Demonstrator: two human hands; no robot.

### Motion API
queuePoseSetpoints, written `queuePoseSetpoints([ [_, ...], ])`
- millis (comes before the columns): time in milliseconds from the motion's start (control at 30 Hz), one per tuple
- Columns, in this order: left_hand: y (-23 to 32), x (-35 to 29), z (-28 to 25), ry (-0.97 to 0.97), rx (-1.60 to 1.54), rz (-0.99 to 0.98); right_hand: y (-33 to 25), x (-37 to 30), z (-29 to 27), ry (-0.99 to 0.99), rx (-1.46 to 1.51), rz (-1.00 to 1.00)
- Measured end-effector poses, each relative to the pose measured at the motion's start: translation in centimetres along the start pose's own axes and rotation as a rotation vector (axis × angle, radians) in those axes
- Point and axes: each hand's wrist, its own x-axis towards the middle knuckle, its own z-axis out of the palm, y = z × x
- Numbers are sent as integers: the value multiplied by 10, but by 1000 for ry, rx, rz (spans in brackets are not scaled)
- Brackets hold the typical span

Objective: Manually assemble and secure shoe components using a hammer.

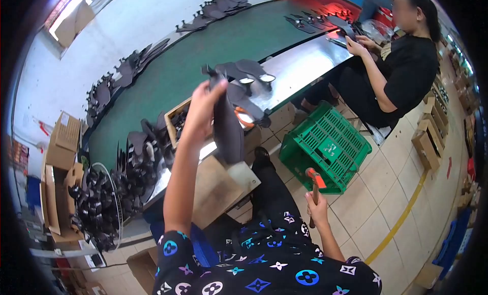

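Raised over the near edge of the workbench, my left hand (203, 109) is closed on a dark grey shoe sole (229, 129), gripping it by its upper end so that it hangs down lengthwise. A small dark piece sticks up at its top, blurred. Low on the right, my right hand (318, 209) wraps around the wooden handle of a hammer (316, 179) with a red-orange head pointing up. Just beyond my left hand, several dark soles (244, 68) lie on the metal edge, some with white round spots. A tan board (213, 185) is below the held sole.
A wooden box (170, 129) of small dark parts stands beside a big pile of dark pieces (101, 198) at left. The green belt (203, 46) carries soles along its far side. A green crate (328, 147) sits on the floor; a co-worker (406, 66) handles a sole at right.
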Motion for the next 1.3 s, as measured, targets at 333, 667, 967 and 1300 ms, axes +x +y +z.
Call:
queuePoseSetpoints([
  [333, -61, 222, 103, -105, 423, -124, 1, 46, -31, 158, 139, 131],
  [667, -105, 165, 47, -239, 1732, 747, -19, 96, -32, 163, 71, -2],
  [967, -22, 185, 23, 379, 984, 848, -175, 253, 14, 213, -295, -723],
  [1300, 55, 114, -52, 633, -1, 667, -250, 381, 53, 173, -1109, -782],
])
